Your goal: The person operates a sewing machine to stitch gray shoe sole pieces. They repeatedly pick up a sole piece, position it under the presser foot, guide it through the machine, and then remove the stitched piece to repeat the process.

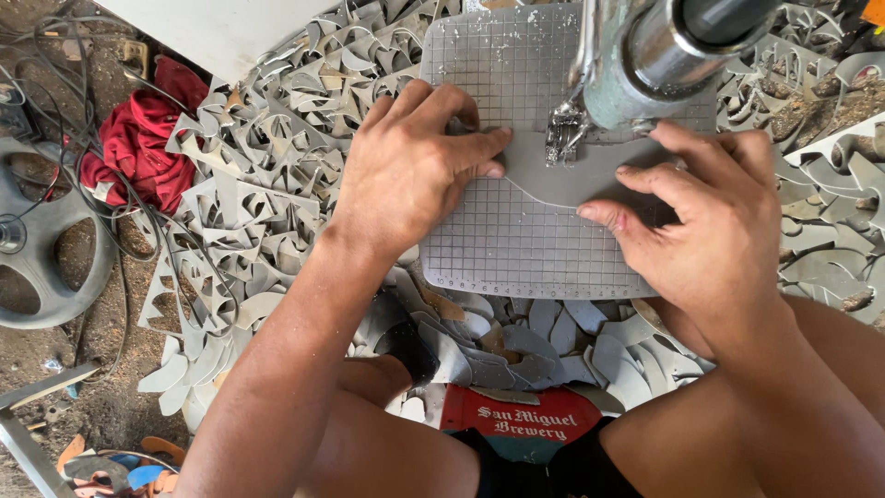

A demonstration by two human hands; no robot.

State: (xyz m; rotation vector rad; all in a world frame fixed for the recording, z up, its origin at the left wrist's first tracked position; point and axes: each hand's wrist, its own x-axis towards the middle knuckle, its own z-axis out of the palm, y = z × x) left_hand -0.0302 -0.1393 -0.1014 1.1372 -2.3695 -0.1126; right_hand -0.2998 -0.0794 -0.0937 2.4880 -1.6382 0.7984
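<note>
A grey curved piece of material [567, 180] lies flat on a grey gridded work plate [516, 249] under the foot [563, 138] of a sewing machine [645, 65]. My left hand [410, 166] presses down on the piece's left end with fingers spread flat. On the right end rests my right hand [705, 217], its fingertips holding the piece down just right of the foot. Neither hand grips anything; both lie flat on the material.
Heaps of grey cut-out scraps [267, 175] cover the floor to the left and right [830, 212]. More cut pieces [525, 341] lie below the plate, above my knees. A red cloth [147, 138], cables and a grey wheel [37, 240] sit at far left.
</note>
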